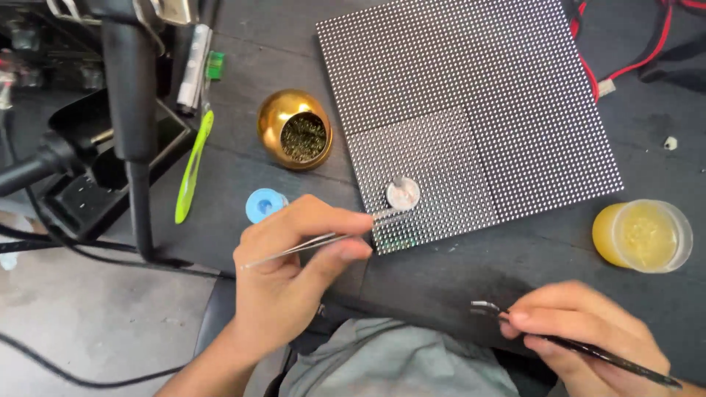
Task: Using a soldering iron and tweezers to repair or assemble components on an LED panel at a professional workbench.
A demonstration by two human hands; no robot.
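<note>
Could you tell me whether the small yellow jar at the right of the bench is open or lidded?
Open: the small translucent yellow jar shows no lid, and its yellow paste is exposed inside the rim.

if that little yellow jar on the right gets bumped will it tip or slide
The yellow jar looks squat and wide, so it would probably slide rather than tip. It appears open-topped with yellowish paste inside, so a hard knock might smear some out. It seems light, likely plastic. It sits apart from the right hand.

dark workbench [471, 272] carries dotted panel [471, 110], gold pot [294, 129], yellow jar [643, 235].
</note>
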